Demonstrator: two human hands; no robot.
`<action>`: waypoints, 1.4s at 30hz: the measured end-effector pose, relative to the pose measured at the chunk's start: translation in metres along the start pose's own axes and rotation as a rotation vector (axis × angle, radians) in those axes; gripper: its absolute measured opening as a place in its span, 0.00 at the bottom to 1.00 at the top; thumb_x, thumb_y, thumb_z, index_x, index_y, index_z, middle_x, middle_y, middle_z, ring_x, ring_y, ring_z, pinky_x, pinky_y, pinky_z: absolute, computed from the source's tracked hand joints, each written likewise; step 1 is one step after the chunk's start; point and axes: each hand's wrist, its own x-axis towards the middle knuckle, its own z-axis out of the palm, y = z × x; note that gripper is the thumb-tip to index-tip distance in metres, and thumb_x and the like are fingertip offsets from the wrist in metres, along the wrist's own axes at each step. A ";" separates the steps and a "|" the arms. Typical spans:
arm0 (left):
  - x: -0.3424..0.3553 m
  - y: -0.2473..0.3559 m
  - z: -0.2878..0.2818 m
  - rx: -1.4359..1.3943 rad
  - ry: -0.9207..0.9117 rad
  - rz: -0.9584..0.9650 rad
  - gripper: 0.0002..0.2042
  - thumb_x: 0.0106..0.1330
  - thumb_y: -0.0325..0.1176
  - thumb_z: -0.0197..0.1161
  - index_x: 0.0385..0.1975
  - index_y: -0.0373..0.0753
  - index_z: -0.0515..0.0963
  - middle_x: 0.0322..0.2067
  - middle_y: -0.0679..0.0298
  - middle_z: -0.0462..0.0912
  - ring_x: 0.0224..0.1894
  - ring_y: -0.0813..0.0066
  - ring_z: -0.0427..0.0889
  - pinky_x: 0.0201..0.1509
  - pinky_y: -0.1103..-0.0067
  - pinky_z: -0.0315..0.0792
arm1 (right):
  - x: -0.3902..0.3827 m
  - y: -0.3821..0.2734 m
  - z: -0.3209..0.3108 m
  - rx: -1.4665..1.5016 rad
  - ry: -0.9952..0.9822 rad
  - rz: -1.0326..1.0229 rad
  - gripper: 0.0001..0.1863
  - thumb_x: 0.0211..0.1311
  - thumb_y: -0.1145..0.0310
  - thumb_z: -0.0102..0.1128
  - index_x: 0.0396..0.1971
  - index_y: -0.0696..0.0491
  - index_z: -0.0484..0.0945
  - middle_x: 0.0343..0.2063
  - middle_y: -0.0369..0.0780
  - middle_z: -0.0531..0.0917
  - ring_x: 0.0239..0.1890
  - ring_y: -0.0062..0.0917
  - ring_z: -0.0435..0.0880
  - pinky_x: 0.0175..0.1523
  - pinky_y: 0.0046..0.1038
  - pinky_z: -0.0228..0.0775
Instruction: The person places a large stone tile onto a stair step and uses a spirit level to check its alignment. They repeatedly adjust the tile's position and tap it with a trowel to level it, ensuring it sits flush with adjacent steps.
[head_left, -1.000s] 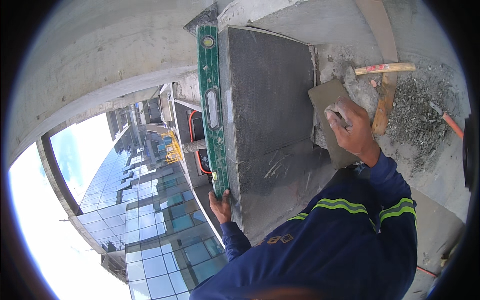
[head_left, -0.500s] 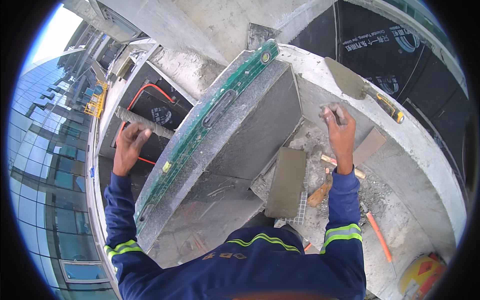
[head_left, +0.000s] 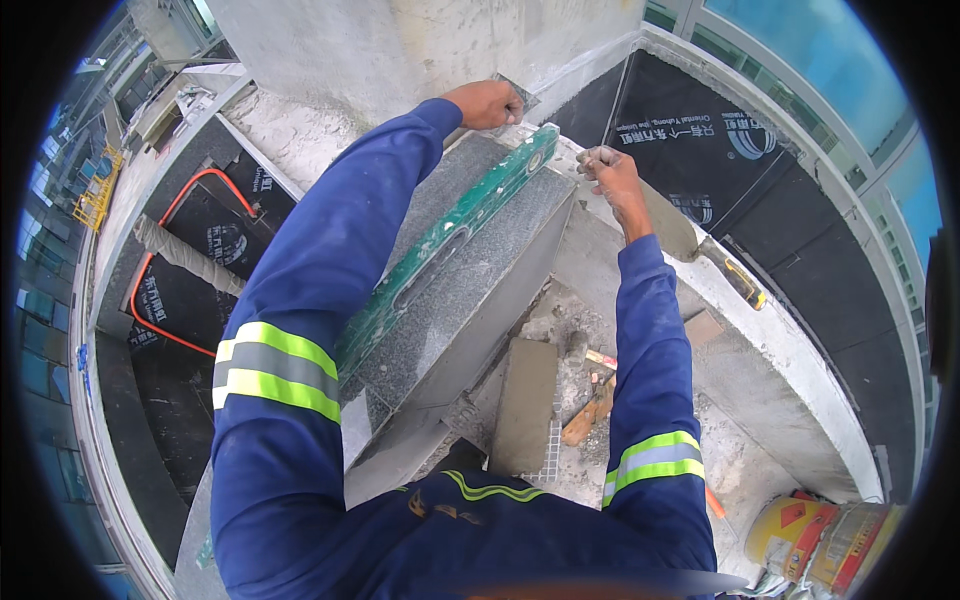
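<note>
— Where's the level, and which way does it point?

— The level [head_left: 470, 213] lies flat on top of the stone [head_left: 475, 270]. Its long axis runs slantwise to me, roughly along the stone's right-hand top edge. One end points at the stone's far end, between my two hands; the other runs back toward the stone's near left part, where my left sleeve [head_left: 345, 240] hides it.

— And your fingers?

— My left fingers [head_left: 512, 103] are curled beyond the stone's far end, right by a dark piece [head_left: 528, 96]. I can't tell whether they grip it. My right fingers [head_left: 603, 158] are drawn together at the tips, just right of the stone's far end. Some grey bit may be pinched there; I can't tell that either.

— So what could go wrong?

— Neither set of fingers is on the level, so I judge it could slide or twist off its line. My left sleeve would be the likely cause, reaching across the stone so close to it. A knock on the far end from either wrist could do it too.

— Anything else?

— The trowel [head_left: 670, 225], on the ledge [head_left: 775, 340] right of the stone. A careless swing of my right forearm could knock it off.
</note>
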 end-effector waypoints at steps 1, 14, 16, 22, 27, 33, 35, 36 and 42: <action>0.003 -0.003 -0.002 -0.072 0.000 -0.067 0.10 0.68 0.29 0.61 0.44 0.36 0.85 0.44 0.55 0.88 0.49 0.60 0.85 0.55 0.67 0.76 | 0.007 0.000 -0.002 -0.019 -0.021 0.002 0.10 0.65 0.69 0.59 0.40 0.55 0.87 0.31 0.36 0.88 0.31 0.18 0.80 0.32 0.23 0.68; 0.011 -0.011 0.022 -0.139 -0.196 -0.025 0.12 0.65 0.24 0.61 0.44 0.38 0.88 0.48 0.55 0.87 0.53 0.59 0.84 0.60 0.67 0.74 | 0.128 0.007 0.056 -0.033 -0.663 -0.119 0.19 0.57 0.77 0.66 0.50 0.58 0.86 0.40 0.32 0.88 0.37 0.14 0.82 0.47 0.22 0.76; 0.007 -0.020 0.024 -0.158 -0.206 -0.031 0.13 0.65 0.23 0.60 0.45 0.39 0.88 0.50 0.54 0.87 0.53 0.59 0.84 0.61 0.66 0.74 | 0.125 -0.004 0.067 -0.062 -0.673 -0.123 0.16 0.58 0.78 0.65 0.48 0.59 0.86 0.38 0.32 0.88 0.36 0.14 0.81 0.46 0.22 0.76; 0.010 -0.023 0.032 -0.274 -0.209 0.060 0.13 0.67 0.23 0.58 0.47 0.37 0.87 0.51 0.50 0.86 0.53 0.54 0.84 0.61 0.64 0.73 | 0.141 0.007 0.078 -0.159 -0.692 -0.156 0.11 0.61 0.77 0.65 0.43 0.59 0.87 0.34 0.32 0.87 0.34 0.13 0.79 0.42 0.21 0.75; 0.014 -0.013 0.038 -0.170 -0.219 0.114 0.13 0.69 0.26 0.57 0.49 0.35 0.84 0.49 0.44 0.85 0.53 0.46 0.82 0.61 0.60 0.72 | 0.157 0.026 0.080 -0.085 -0.775 -0.250 0.11 0.63 0.75 0.66 0.45 0.59 0.86 0.36 0.33 0.88 0.35 0.13 0.80 0.42 0.22 0.76; 0.017 -0.025 0.057 -0.008 -0.189 0.105 0.16 0.72 0.35 0.56 0.53 0.36 0.82 0.57 0.44 0.79 0.62 0.45 0.75 0.64 0.57 0.68 | 0.147 0.016 0.090 -0.163 -0.702 -0.325 0.17 0.66 0.72 0.65 0.54 0.57 0.84 0.42 0.37 0.89 0.41 0.16 0.84 0.47 0.25 0.79; 0.020 -0.017 0.059 0.072 -0.201 0.052 0.18 0.73 0.39 0.54 0.55 0.38 0.81 0.59 0.45 0.78 0.65 0.43 0.72 0.67 0.54 0.63 | 0.149 0.016 0.087 -0.204 -0.692 -0.298 0.19 0.66 0.71 0.65 0.56 0.56 0.83 0.44 0.38 0.89 0.43 0.17 0.84 0.49 0.27 0.79; 0.016 -0.010 0.055 0.102 -0.223 0.001 0.19 0.74 0.41 0.53 0.56 0.38 0.81 0.60 0.46 0.77 0.66 0.42 0.70 0.69 0.52 0.61 | 0.144 0.013 0.089 -0.178 -0.693 -0.285 0.19 0.66 0.71 0.66 0.56 0.56 0.83 0.44 0.38 0.89 0.44 0.17 0.84 0.50 0.27 0.79; 0.012 0.007 0.051 0.086 -0.231 -0.042 0.23 0.76 0.48 0.50 0.63 0.43 0.76 0.65 0.48 0.73 0.71 0.40 0.63 0.75 0.47 0.48 | 0.144 0.024 0.084 0.075 -0.763 -0.245 0.20 0.65 0.70 0.67 0.56 0.55 0.83 0.46 0.38 0.89 0.46 0.19 0.84 0.56 0.26 0.76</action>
